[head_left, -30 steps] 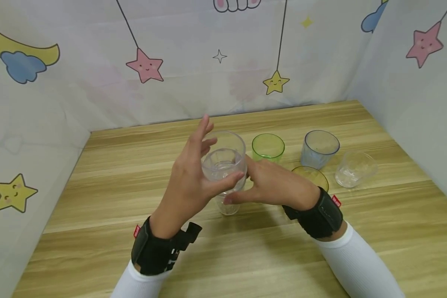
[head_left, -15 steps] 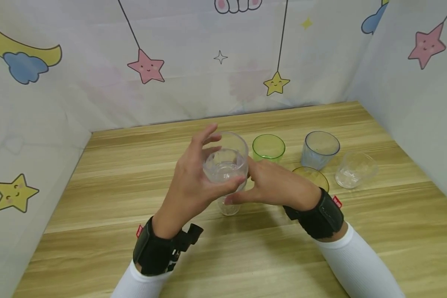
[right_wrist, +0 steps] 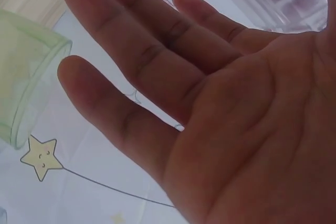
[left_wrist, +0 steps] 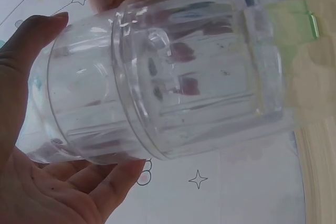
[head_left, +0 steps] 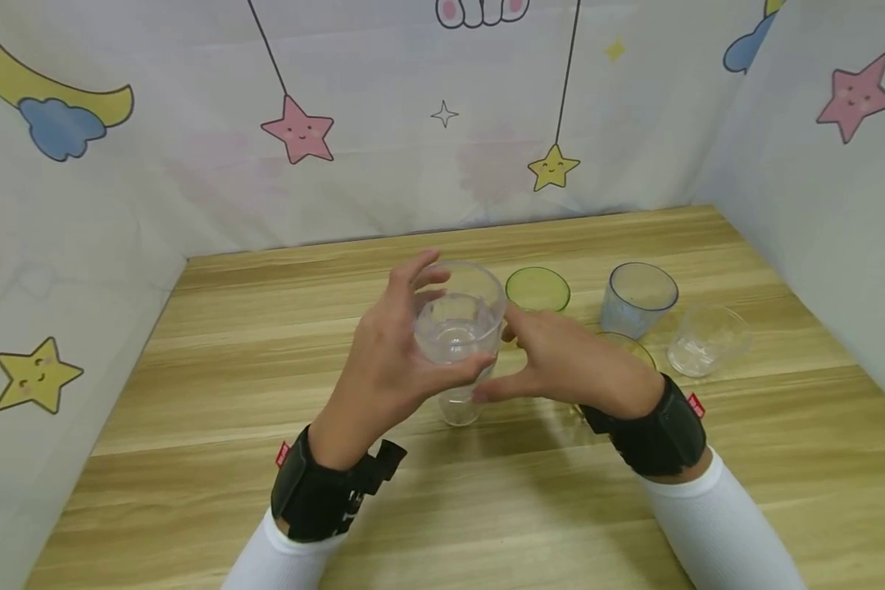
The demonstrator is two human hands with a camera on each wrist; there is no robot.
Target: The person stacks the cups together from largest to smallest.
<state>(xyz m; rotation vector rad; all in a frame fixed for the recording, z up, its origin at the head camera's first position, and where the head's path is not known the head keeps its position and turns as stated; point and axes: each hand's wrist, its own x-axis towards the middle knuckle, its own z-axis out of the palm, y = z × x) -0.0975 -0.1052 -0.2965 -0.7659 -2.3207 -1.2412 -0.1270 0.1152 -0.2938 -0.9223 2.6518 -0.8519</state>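
In the head view my left hand (head_left: 387, 360) grips a clear cup (head_left: 460, 328) near its rim, thumb on the near side and fingers on the far side. That cup stands stacked on another clear cup (head_left: 459, 412), whose foot shows below; the left wrist view shows the ribbed lower cup (left_wrist: 199, 77) beyond the join. My right hand (head_left: 568, 360) is just right of the stack, thumb and fingers spread apart. In the right wrist view its fingers (right_wrist: 142, 61) are nearly straight and its palm holds nothing. Whether a fingertip touches the stack, I cannot tell.
Behind the right hand stands a green cup (head_left: 537, 288), and a yellow cup (head_left: 637, 348) is mostly hidden by that hand. Farther right are a blue-rimmed cup (head_left: 637, 303) and a clear cup (head_left: 701, 348). White printed cloth walls (head_left: 383, 188) bound the wooden table (head_left: 265, 311).
My right hand has shifted slightly right, away from the stack, covering more of the yellow cup. The left hand keeps its grip on the clear cup. The whole view has drifted a little.
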